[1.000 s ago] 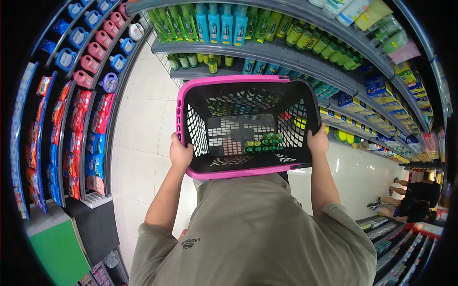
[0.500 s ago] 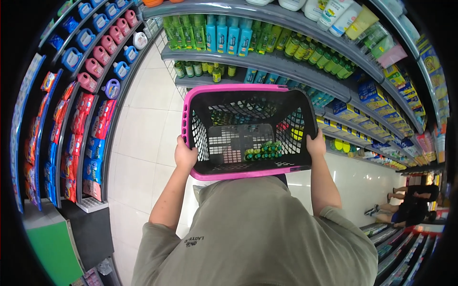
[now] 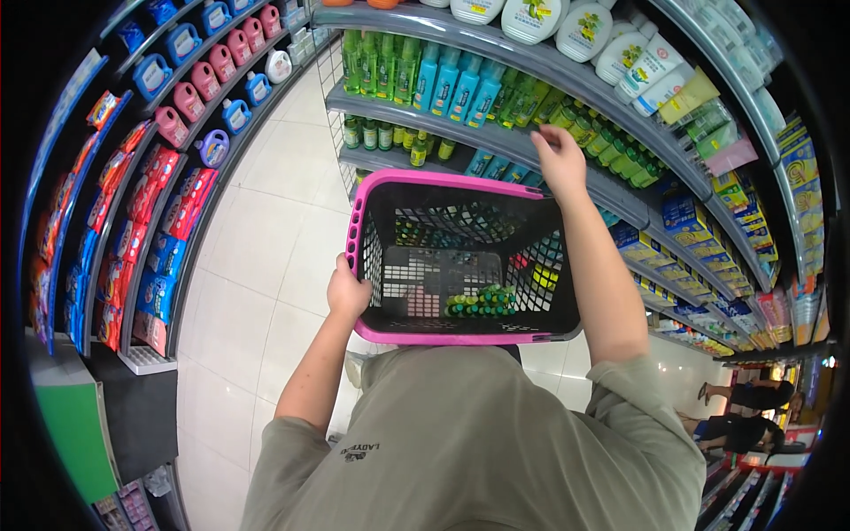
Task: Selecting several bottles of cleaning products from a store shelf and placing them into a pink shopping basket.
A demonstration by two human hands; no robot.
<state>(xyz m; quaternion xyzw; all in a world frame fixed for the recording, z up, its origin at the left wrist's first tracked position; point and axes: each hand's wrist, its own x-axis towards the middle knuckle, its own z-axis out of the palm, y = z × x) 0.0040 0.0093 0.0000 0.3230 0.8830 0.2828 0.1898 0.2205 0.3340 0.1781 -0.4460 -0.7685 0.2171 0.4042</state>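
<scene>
Tiled aisle (image 3: 239, 292), left hand (image 3: 348, 290) on basket (image 3: 452, 339), right hand (image 3: 560, 164) near green bottles (image 3: 606, 146)

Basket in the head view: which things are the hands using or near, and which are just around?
With the hands:
Pink-rimmed basket, held by the left hand
Green bottles inside it
Green shelf bottles, near the empty right hand

Just around:
Pink jugs
Red packets
White bottles
Blue-and-yellow boxes
</scene>
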